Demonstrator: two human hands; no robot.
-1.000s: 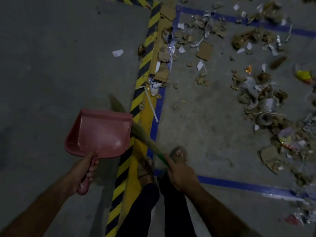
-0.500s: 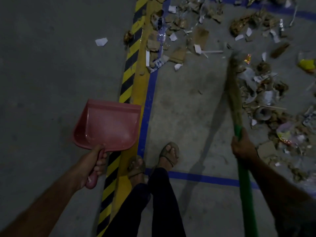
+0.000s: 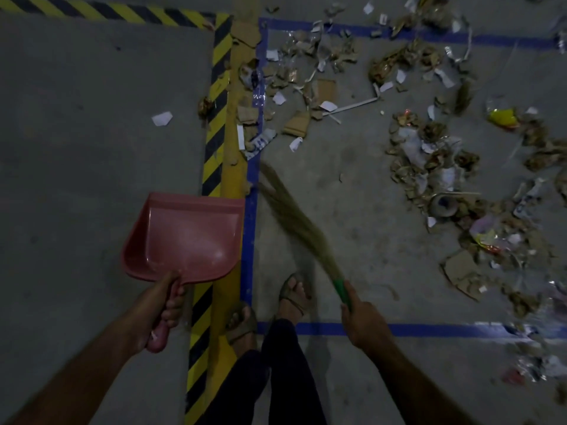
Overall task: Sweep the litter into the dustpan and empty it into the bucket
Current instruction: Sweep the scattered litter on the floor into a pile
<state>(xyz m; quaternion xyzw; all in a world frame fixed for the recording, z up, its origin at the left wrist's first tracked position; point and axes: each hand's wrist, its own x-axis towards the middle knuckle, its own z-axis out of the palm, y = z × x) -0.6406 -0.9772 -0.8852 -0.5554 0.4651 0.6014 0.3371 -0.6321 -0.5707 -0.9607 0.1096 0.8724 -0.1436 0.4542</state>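
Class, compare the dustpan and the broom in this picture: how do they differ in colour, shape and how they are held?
The dustpan is pink, broad and scoop-shaped; the broom is long and thin, with tan bristles and a green handle. The left hand grips the dustpan; the right hand grips the broom. The dustpan's mouth points straight ahead; the broom slants forward and left. Both carry no litter.

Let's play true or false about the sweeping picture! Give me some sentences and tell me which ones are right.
1. The left hand holds the pink plastic dustpan by its handle. True.
2. The pink plastic dustpan is full of litter. False: it looks empty.
3. The right hand holds the straw broom with the green handle. True.
4. The white paper scrap lies inside the blue tape lines. False: it lies left of the yellow-and-black striped tape.
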